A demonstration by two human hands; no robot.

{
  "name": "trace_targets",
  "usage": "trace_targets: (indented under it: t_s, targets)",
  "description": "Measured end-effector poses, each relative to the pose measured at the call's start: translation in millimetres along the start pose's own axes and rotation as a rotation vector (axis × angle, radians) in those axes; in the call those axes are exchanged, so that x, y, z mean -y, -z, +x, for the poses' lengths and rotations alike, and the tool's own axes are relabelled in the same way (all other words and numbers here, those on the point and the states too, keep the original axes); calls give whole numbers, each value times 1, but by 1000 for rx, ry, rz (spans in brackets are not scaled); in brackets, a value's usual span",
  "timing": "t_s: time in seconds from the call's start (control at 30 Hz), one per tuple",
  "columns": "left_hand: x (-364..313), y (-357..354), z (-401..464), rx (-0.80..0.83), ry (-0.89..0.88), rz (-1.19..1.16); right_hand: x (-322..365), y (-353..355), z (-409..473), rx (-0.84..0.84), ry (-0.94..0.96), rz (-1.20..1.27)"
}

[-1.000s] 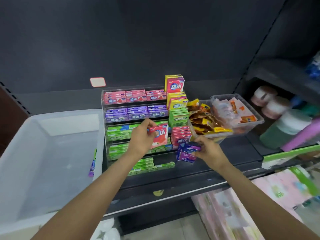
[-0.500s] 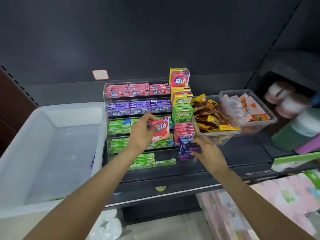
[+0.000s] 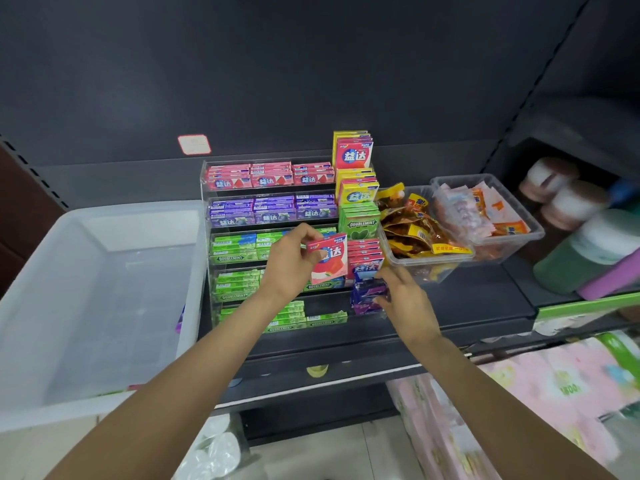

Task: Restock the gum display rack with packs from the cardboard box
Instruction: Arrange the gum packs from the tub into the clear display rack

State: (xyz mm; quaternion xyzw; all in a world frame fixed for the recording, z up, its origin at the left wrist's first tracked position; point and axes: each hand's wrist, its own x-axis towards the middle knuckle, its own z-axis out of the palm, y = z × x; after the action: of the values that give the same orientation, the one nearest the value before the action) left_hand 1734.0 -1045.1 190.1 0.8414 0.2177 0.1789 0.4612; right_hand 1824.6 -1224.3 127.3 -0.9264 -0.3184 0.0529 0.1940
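The clear gum display rack (image 3: 207, 216) stands on the dark shelf, five tiers showing, beside one white bin (image 3: 104, 289). The left hand (image 3: 289, 265) pinches one red pack (image 3: 329, 258) before the rack; it should probably be squared to the red column first. The right hand (image 3: 405, 299) grips purple packs (image 3: 367, 292) at the lowest tier, number unclear.

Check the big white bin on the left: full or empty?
Nearly empty. The white bin's bare floor shows, with only a purple pack against its right wall.
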Motion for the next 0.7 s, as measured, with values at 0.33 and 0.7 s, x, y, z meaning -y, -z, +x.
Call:
trace_targets:
  t_s: [0.33, 0.7]
  targets:
    - [3, 1, -4, 13, -7, 5, -5, -3, -4, -25, -89, 11]
    - [-4, 5, 7, 25, -36, -10, 29, 32, 17, -81, 109, 294]
